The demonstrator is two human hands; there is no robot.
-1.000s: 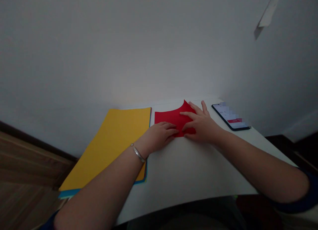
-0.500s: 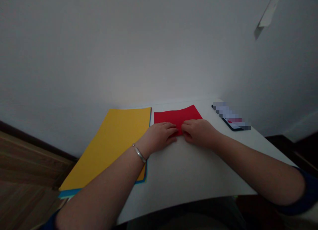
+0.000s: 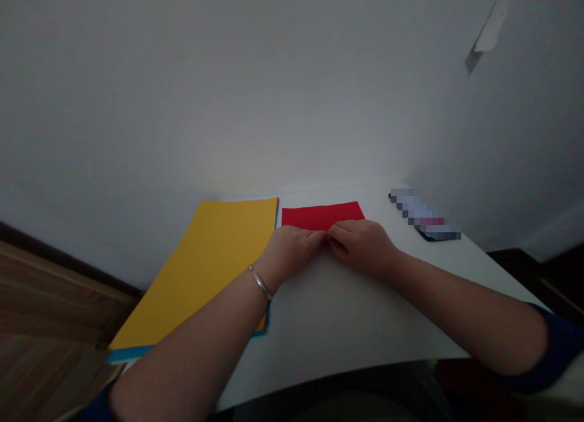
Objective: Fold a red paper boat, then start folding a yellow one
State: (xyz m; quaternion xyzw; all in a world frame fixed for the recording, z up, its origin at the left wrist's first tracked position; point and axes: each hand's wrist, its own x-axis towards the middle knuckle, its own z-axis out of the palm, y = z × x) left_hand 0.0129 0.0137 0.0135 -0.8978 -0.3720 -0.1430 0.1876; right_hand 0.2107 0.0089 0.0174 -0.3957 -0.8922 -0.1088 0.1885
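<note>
A red sheet of paper (image 3: 319,216) lies on the white table (image 3: 337,325), its near edge hidden under my fingers. My left hand (image 3: 296,249), with a silver bangle at the wrist, is closed on the paper's near edge. Right beside it, my right hand (image 3: 362,245) pinches the same edge, and the fingertips of both hands meet near the middle. What the fingertips do to the edge is partly hidden by the hands.
To the left lies a stack of coloured paper (image 3: 219,245), yellow on top with blue below. A phone (image 3: 424,215) with a blurred-out screen rests at the right. A wall (image 3: 292,93) rises directly behind the table.
My hands have come together at the paper's near edge, and the left fingers have closed. The red paper's far right corner sits lower and its visible part is smaller.
</note>
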